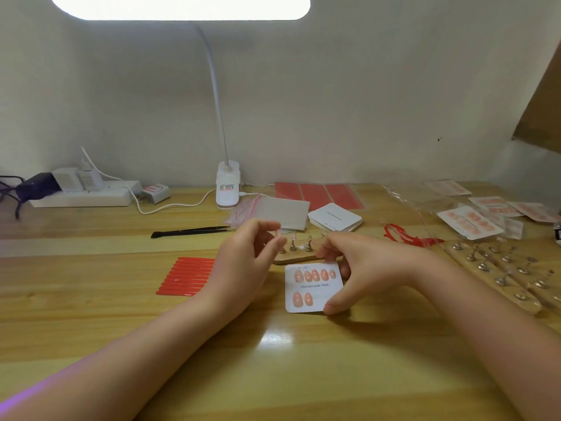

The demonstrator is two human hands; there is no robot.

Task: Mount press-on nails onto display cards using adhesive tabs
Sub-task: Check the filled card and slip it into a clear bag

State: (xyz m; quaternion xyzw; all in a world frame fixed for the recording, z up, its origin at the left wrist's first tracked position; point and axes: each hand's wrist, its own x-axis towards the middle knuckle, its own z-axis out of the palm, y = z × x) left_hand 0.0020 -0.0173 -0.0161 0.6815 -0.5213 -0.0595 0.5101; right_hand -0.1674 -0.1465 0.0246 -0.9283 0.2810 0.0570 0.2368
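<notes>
The display card (314, 287) is steadied flat on the surface (273, 360) by the right hand (361, 268), its thumb and fingers curled on the card's right edge, probably so that it does not slide. Seven pink nails (315, 275) are mounted on it. The left hand (246, 262) is lifted beside the nail stand (299, 252); its fingers are curled, and whether a nail is pinched cannot be told.

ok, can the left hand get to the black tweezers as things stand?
Probably yes. The left hand hovers just right of the black tweezers, with bare wooden table between them; its fingertips may be pinching something small.
</notes>
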